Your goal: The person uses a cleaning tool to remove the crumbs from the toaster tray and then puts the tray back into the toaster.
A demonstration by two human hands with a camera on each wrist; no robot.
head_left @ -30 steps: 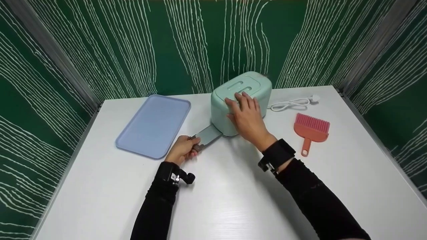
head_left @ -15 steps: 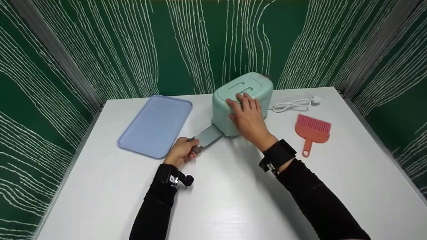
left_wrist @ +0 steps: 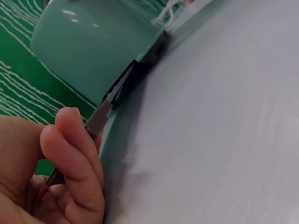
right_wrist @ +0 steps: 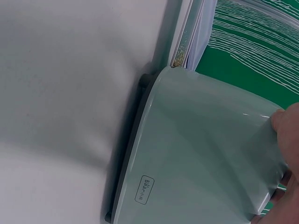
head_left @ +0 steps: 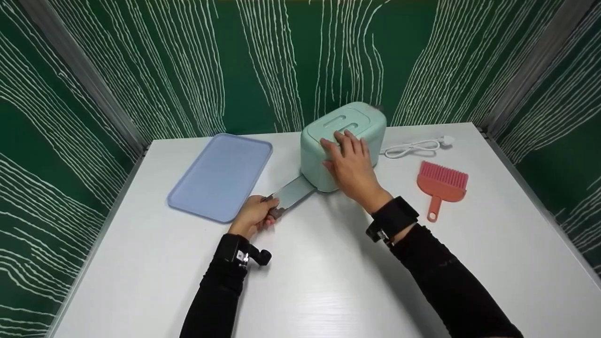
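A mint-green toaster (head_left: 319, 162) stands on the white table, in the middle of the head view. From the bottom of its near left side sticks out a flat grey metal crumb tray (head_left: 293, 192). My left hand (head_left: 253, 212) pinches the tray's outer end, which looks brown, between thumb and fingers. Small yellowish bits (right_wrist: 180, 58) lie on the tray near the toaster in the right wrist view. My right hand (head_left: 354, 173) rests on the toaster's top edge, fingers spread across the top. The tray's inner part is hidden inside the toaster.
A blue tray (head_left: 220, 176) lies on the table at the left. To the right is a red-orange brush (head_left: 441, 185) with pink bristles. A white looped cord with a plug (head_left: 413, 148) runs from behind the toaster. Green walls with white lines stand around the table.
My left hand has moved slightly to the left with the crumb tray, which now sticks out a little further. My right hand and the toaster have hardly moved; the head view has shifted slightly.
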